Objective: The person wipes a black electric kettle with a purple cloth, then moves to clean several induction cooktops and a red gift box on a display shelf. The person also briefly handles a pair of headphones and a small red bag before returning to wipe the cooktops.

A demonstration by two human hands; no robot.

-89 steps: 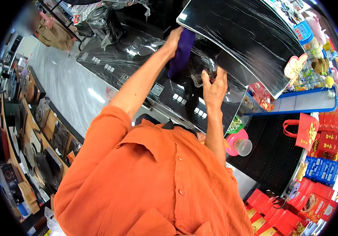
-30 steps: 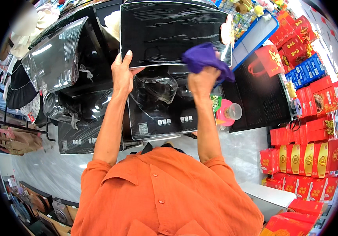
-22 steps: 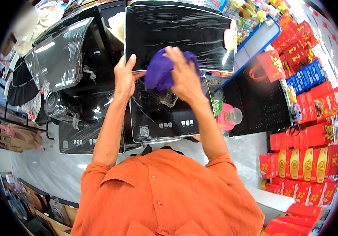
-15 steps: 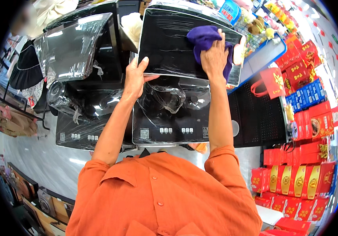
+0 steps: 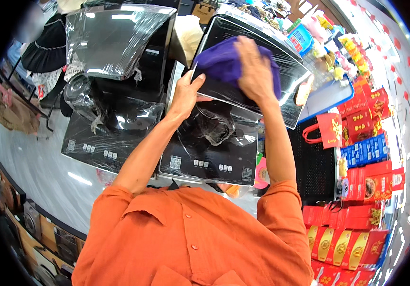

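Observation:
A black glossy panel point(image 5: 286, 62) wrapped in clear film stands tilted above a black base point(image 5: 205, 152) marked with icons. My left hand point(image 5: 184, 97) grips the panel's near left corner, thumb on its face and fingers behind the edge. Spread over the panel's left and middle part is a purple cloth point(image 5: 219, 59). My right hand point(image 5: 256, 71) presses on that cloth, its fingers blurred by motion. Some of the panel is hidden under cloth and hand.
A second film-wrapped black panel point(image 5: 114, 43) and its base point(image 5: 114, 148) stand at left. A cream-coloured thing point(image 5: 188, 35) sits between the panels. On the right are a perforated black surface point(image 5: 314, 167), a red gift bag point(image 5: 329, 131) and several red boxes point(image 5: 348, 243).
The purple cloth and my right hand have moved left across the panel, and the cloth lies more spread out. My left hand keeps the corner. The whole view has shifted and turned somewhat.

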